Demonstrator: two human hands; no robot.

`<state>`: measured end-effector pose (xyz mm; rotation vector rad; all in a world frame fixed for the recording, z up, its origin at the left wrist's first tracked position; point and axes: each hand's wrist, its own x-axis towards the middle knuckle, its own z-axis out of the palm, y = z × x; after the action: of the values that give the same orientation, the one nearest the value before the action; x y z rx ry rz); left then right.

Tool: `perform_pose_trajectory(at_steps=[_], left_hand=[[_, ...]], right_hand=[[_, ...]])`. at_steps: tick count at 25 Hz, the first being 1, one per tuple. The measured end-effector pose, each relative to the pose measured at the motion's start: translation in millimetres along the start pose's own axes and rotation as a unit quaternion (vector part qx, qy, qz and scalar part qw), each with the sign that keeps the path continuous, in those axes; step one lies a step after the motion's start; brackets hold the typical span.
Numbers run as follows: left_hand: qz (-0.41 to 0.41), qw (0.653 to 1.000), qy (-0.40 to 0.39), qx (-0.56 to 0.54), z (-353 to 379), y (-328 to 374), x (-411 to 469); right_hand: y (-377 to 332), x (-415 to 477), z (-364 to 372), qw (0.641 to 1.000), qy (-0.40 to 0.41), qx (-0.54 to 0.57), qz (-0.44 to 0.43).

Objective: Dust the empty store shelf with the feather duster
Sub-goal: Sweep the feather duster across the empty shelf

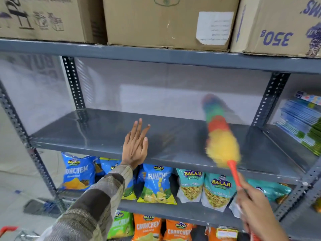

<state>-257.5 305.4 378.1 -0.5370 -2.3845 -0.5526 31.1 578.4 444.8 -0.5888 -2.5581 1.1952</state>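
The empty grey metal shelf (97, 129) runs across the middle of the view. A feather duster (219, 134) with blue, green, red and yellow bands lies blurred over the shelf's right half, its head pointing toward the back. My right hand (255, 206) grips its orange handle at the lower right, in front of the shelf edge. My left hand (136, 145) hovers over the shelf's front edge near the middle, palm flat, fingers spread, holding nothing.
Cardboard boxes (166, 21) fill the shelf above. Blue and teal snack bags (154, 183) stand on the shelf below, orange ones (147, 226) lower still. Stacked packets (302, 122) sit in the bay to the right. Perforated uprights (269, 100) frame the bay.
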Motion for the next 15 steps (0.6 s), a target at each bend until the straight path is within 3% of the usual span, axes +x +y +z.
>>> perform_pose_trajectory(at_steps=[3, 6, 11, 15], left_hand=[[-0.013, 0.999, -0.01, 0.028, -8, -36, -4], [-0.019, 0.999, -0.015, 0.042, -5, -45, -6], [-0.023, 0.999, -0.015, 0.037, -7, -42, -5], [-0.021, 0.999, -0.009, 0.03, -6, -47, -5]], right_hand=[[8, -5, 1, 0.997, 0.018, -0.049, 0.052], [-5, -2, 37, 0.992, -0.043, -0.097, 0.065], [-50, 2, 114, 0.979, -0.152, -0.132, -0.024], [-83, 12, 159, 0.971, -0.196, -0.112, -0.08]])
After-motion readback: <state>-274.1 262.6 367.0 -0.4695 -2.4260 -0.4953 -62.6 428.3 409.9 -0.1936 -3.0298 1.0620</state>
